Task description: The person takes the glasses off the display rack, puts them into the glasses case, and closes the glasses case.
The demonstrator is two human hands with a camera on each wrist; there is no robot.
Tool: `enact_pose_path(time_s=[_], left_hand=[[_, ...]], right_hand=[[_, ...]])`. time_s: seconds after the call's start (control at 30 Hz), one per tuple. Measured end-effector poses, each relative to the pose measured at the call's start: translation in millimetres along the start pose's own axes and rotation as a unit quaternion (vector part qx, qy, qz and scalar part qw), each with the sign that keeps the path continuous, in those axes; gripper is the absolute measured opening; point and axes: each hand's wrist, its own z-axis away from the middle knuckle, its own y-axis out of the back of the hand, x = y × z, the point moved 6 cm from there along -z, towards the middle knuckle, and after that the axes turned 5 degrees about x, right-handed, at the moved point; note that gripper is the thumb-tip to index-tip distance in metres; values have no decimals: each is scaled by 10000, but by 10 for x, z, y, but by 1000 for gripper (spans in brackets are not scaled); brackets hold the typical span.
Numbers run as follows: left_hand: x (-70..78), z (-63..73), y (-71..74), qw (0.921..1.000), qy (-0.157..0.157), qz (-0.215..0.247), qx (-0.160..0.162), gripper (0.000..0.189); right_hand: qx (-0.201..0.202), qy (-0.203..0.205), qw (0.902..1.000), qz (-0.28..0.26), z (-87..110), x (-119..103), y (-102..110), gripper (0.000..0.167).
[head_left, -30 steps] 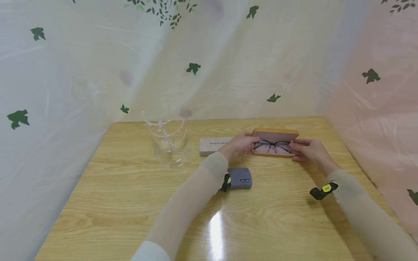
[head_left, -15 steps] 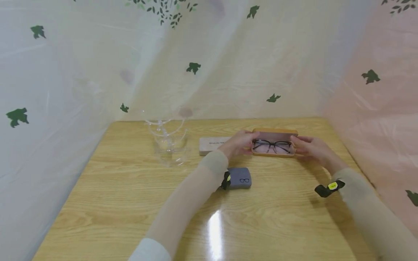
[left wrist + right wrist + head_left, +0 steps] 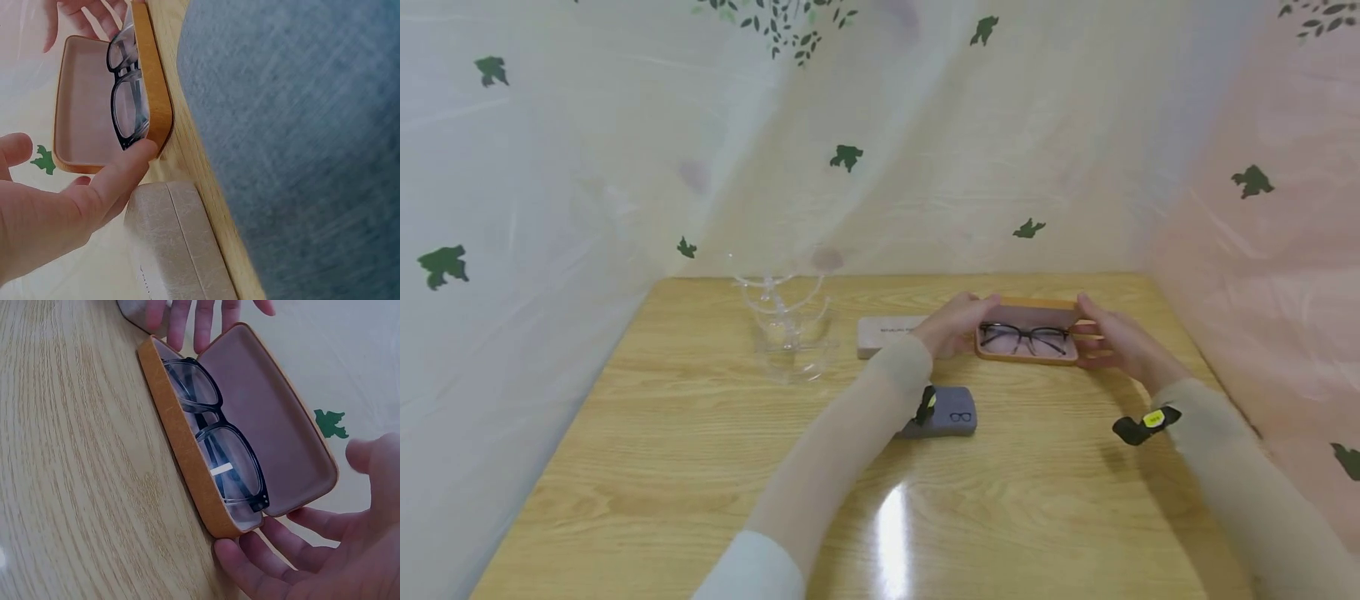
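Observation:
An orange-brown glasses case [image 3: 1026,359] with a pink lining stands at the back right of the table, its lid [image 3: 275,425] raised. Inside lie black-framed eyeglasses [image 3: 219,412], temples folded behind the lenses. My left hand [image 3: 953,325] is at the case's left end, fingertips right at the base, and in the left wrist view its thumb is raised off the lid. At the other end my right hand [image 3: 1123,342] has its fingers [image 3: 284,540] extended against the case's side. Its thumb stands up beside the lid.
A beige glasses case [image 3: 880,335] sits just left of my left hand. Nearer, a grey-blue case [image 3: 958,408] with a glasses print is partly under my left forearm. A clear tiered stand [image 3: 786,321] is at the back left. Patterned sheeting [image 3: 925,208] encloses the table.
Both hands have shifted along the orange-brown case's ends. Their thumbs have risen from the case's sides to the level of the lid's top. The eyeglasses sit slightly lower in the case than a second ago.

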Motion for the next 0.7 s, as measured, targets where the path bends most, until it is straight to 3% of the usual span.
enact_pose_path(time_s=[0.17, 0.33, 0.57, 0.7], left_hand=[[6, -8, -18, 9991, -42, -397, 135, 60], [-6, -30, -32, 9987, -100, -448, 243, 54], [-16, -2, -43, 9981, -156, -561, 223, 50], [-11, 6, -22, 9986, -131, -447, 251, 50]], right_hand=[[13, -12, 10000, 35, 5, 20, -14, 90], [-130, 100, 9999, -13, -24, 67, -13, 94], [116, 191, 9997, 133, -90, 175, 36, 91], [-32, 306, 9994, 136, -81, 142, 6, 92]])
